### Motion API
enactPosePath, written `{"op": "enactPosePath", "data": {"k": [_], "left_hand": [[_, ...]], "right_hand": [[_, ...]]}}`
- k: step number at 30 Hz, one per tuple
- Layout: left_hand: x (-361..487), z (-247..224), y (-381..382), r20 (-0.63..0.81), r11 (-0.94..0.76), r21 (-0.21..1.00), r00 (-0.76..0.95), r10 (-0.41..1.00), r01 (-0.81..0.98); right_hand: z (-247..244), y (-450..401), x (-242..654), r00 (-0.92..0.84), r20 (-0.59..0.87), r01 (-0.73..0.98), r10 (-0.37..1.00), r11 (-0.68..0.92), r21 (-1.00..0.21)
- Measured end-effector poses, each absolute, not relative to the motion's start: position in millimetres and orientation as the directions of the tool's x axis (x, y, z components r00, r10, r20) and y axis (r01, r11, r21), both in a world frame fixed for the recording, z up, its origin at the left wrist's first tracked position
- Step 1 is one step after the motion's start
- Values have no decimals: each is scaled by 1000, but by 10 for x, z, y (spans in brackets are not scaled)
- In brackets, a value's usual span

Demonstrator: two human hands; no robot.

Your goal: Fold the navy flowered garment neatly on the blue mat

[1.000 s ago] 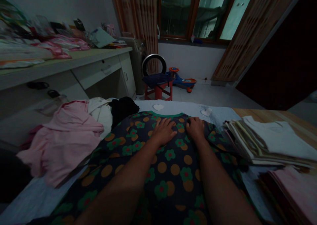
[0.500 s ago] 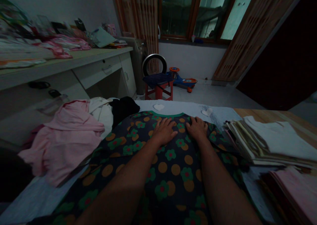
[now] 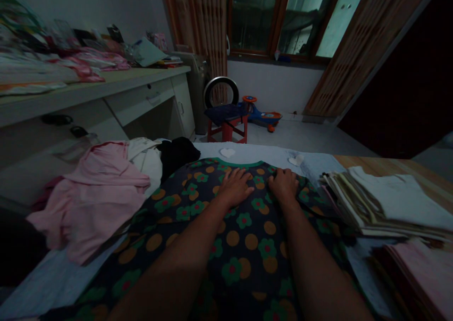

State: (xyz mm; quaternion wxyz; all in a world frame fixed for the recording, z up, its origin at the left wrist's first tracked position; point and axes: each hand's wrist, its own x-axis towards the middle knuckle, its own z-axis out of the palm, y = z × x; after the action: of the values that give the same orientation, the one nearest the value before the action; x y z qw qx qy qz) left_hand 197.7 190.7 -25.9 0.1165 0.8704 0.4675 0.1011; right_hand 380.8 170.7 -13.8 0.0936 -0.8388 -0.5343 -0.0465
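Pretty dim room, but you could make out a dark navy top printed with orange dots and green flowers [image 3: 244, 245] lying flat right in front of the person, its long axis running straight out from the body to a green ribbed collar [image 3: 226, 161] at the far end. The left hand [image 3: 234, 187] and right hand [image 3: 283, 185] both sat palm-down on it just below that collar, a little apart, open and not clamped on anything, though the right one's fingers looked slightly more curled. The top lay on a pale grey sheet [image 3: 255, 152]. The right hand was closer to a stack of folded white and beige clothes [image 3: 382, 208] on a light wooden board [image 3: 375, 163], while the left was closer to a rumpled pink garment [image 3: 102, 193] beside a black fabric bundle [image 3: 177, 156].
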Motion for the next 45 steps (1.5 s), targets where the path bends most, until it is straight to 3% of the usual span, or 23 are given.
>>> {"op": "enactPosePath", "data": {"k": [7, 16, 20, 25, 37, 45], "left_hand": [[1976, -235, 1895, 74, -540, 292, 544, 836, 790], [1975, -213, 1888, 58, -535, 294, 544, 837, 792], [1978, -240, 1902, 61, -535, 294, 543, 837, 792], [1980, -267, 1907, 85, -543, 284, 543, 835, 791], [1981, -275, 1911, 93, -542, 283, 540, 836, 791], [1984, -281, 1907, 97, -543, 279, 539, 837, 792]], "right_hand": [[-248, 1759, 3891, 350, 140, 935, 926, -335, -119], [-316, 1782, 3923, 389, 69, 914, 919, -375, -156], [-278, 1791, 3920, 402, 143, 909, 904, -376, -181], [-205, 1796, 3840, 240, 274, 962, 931, -191, -195], [-295, 1828, 3796, 118, 99, 981, 988, -100, -166], [-302, 1813, 3755, 169, 33, 977, 985, -163, -137]]}}
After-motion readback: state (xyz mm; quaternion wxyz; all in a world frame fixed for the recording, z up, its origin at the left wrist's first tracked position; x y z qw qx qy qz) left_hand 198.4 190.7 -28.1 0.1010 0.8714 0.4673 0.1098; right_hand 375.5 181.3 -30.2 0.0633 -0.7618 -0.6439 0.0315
